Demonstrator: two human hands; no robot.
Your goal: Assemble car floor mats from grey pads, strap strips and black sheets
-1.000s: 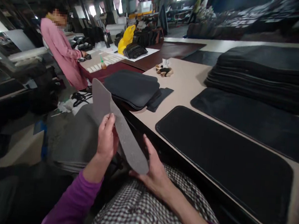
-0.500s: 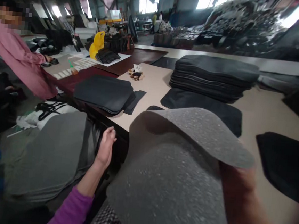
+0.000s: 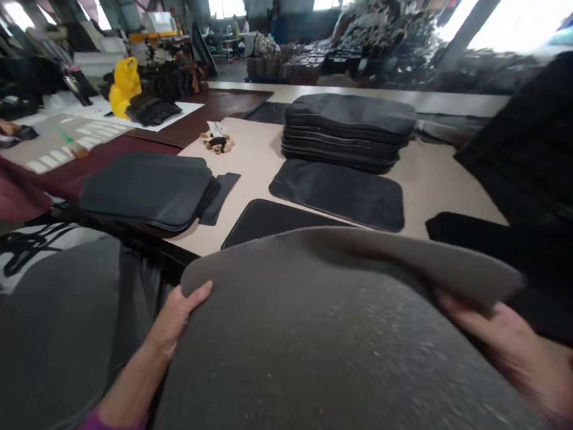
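Observation:
A large grey sheet (image 3: 295, 349) with a speckled surface and rounded corners spreads across the lower middle of the head view. My left hand (image 3: 180, 313) pinches its left edge near the far corner, thumb on top. At the other side my right hand (image 3: 501, 334) grips the far right edge, where the sheet curls over and hides some of the fingers. Just beyond the sheet, a black panel (image 3: 270, 221) lies on the table, partly covered by it. Behind that, another black panel (image 3: 339, 191) lies flat.
A tall stack of black panels (image 3: 347, 130) stands on the pale table (image 3: 250, 172). A lower stack (image 3: 143, 186) sits at the left edge. Grey sheets (image 3: 56, 329) are at lower left. A person in a pink sleeve (image 3: 4, 173) is at far left. Dark material (image 3: 558, 145) rises at right.
My left hand, free before, now holds the left edge of the sheet. The sheet has unfolded and spread wider between both hands. The view has turned to the right.

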